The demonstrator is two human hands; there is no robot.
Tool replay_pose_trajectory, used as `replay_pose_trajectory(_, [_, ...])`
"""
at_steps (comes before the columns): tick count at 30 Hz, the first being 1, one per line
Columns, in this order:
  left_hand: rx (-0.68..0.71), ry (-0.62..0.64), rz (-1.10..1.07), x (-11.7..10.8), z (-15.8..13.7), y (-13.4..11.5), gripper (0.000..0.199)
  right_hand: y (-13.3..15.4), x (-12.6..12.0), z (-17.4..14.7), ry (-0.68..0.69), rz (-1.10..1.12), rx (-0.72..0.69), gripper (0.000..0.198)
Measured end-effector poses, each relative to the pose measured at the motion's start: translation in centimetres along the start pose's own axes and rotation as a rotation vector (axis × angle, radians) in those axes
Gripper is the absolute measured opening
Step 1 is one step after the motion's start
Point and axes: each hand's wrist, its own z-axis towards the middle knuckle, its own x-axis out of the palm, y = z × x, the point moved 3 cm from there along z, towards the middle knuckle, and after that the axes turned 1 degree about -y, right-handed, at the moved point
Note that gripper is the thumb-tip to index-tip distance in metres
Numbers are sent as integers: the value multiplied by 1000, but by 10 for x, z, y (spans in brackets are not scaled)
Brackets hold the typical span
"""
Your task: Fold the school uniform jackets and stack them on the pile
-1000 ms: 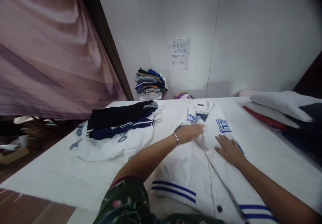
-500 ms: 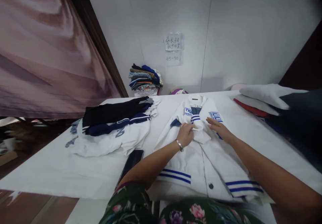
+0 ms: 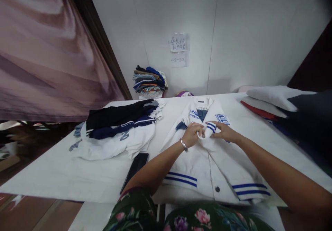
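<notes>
Closest to me, below both grips, was the person's dark green floral clothing (image 3: 202, 217). Just past it, a white jacket (image 3: 192, 163) lay front up on the worktop (image 3: 88, 182), directly under the grips, with a dark button (image 3: 217, 189) near its blue-striped hem. A flat black object (image 3: 135, 170) (a phone, by its look) lay nearer than the left grip (image 3: 200, 132) and to its left, partly behind the forearm. That grip, a bracelet (image 3: 184, 145) at its wrist, was closed, pinching the striped cuff (image 3: 211, 127); the right grip (image 3: 215, 128) was partly closed, thumb and fingers around the cuff's other side. Left of the grips sat a heap of black, navy and white clothes (image 3: 119, 120); to their right, a grey, red and dark pile (image 3: 275, 99). Well beyond them stood a stack of folded clothes (image 3: 149, 80), with handwritten papers (image 3: 179, 50) on the wall (image 3: 233, 33).
</notes>
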Motion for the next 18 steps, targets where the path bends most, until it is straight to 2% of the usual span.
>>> replay_pose_trajectory(2, [7, -49, -39, -7, -2, 7, 27, 11, -7, -9, 1, -142, -40, 29])
replay_pose_trajectory(3, [-8, -76, -49, -11, -4, 11, 27, 17, -11, -13, -17, -182, -72, 25])
replay_pose_trajectory(5, [-102, -131, -3, -24, -10, 21, 24, 29, -21, -20, -89, -203, -115, 28])
replay_pose_trajectory(7, [-249, -160, 145, -41, -20, 31, 23, 38, -34, -25, -165, -170, -61, 34])
replay_pose_trajectory(10, [-451, -121, 424, -67, -41, 46, 36, 52, -58, -24, -287, -58, 84, 36])
replay_pose_trajectory(12, [-562, -66, 545, -79, -58, 54, 48, 63, -77, -16, -408, 76, 121, 37])
replay_pose_trajectory(15, [-719, 10, 618, -89, -83, 63, 60, 84, -107, 6, -562, 319, 91, 44])
replay_pose_trajectory(18, [-857, 64, 630, -92, -99, 64, 63, 106, -137, 36, -651, 470, 29, 43])
